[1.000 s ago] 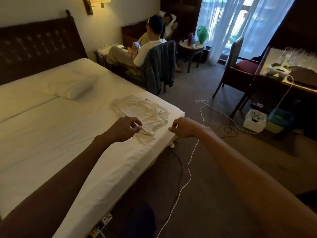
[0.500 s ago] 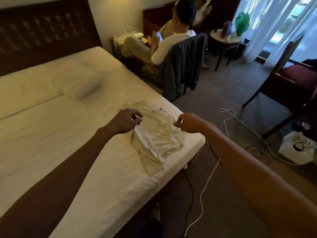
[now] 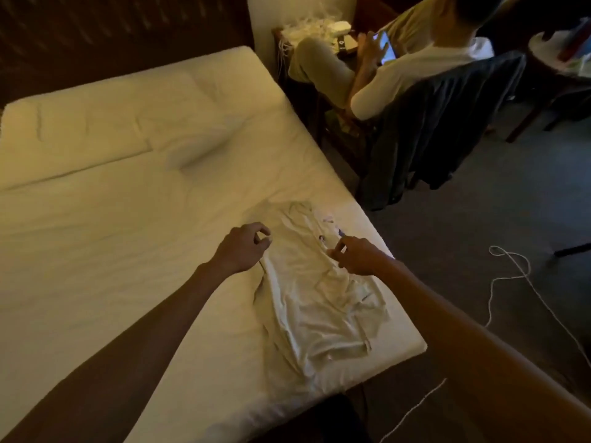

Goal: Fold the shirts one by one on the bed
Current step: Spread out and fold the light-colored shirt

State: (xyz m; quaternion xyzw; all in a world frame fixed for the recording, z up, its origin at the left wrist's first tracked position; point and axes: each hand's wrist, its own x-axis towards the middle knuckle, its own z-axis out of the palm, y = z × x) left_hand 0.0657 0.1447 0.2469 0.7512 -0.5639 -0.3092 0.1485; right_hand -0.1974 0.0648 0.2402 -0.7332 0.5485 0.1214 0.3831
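A crumpled cream shirt [image 3: 319, 298] lies on the white bed [image 3: 128, 251] near its right foot corner, with its far end by the mattress edge. My left hand [image 3: 243, 247] hovers at the shirt's far left edge, fingers loosely curled, thumb and forefinger apart, with no cloth between them. My right hand [image 3: 355, 255] is over the shirt's far right part, forefinger and thumb parted. Whether either hand touches the cloth is unclear.
A pillow [image 3: 192, 139] lies near the dark headboard [image 3: 112, 43]. Right of the bed a person [image 3: 399, 68] sits on a chair draped with a dark garment [image 3: 441, 129]. A white cord [image 3: 511, 282] trails over the carpet. A cluttered bedside table [image 3: 319, 30] stands behind.
My view has tilted down and moved closer to the bed. Both hands have travelled forward from the shirt's near end to its far end, and their fingers have loosened.
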